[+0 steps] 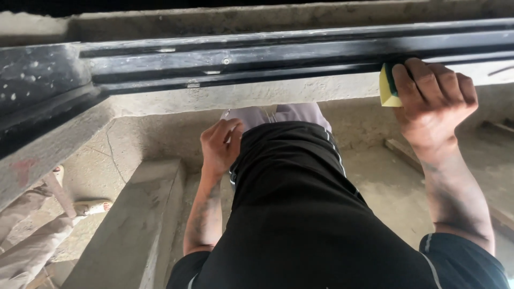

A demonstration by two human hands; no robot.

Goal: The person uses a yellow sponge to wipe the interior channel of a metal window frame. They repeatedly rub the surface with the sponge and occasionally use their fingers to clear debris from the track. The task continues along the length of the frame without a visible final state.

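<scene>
While our right hand (435,104) grips a yellow-green sponge (389,85) upright against the black metal frame (278,56), which runs left to right, our left hand (219,145) rests curled below it on our knee.

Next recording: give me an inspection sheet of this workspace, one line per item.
Surface: black metal frame rail set in rough concrete, dusty and paint-speckled at its left end.
Job's things: yellow-and-green sponge pressed against the rail's underside.
Clutter: concrete block lower left; wooden plank on the floor at right.
Grippers: right hand grips the sponge; left hand rests curled on the person's knee, holding nothing visible.
Cables: nothing seen.
Surroundings: bare concrete floor and wall; another person's foot in a sandal at left.
</scene>
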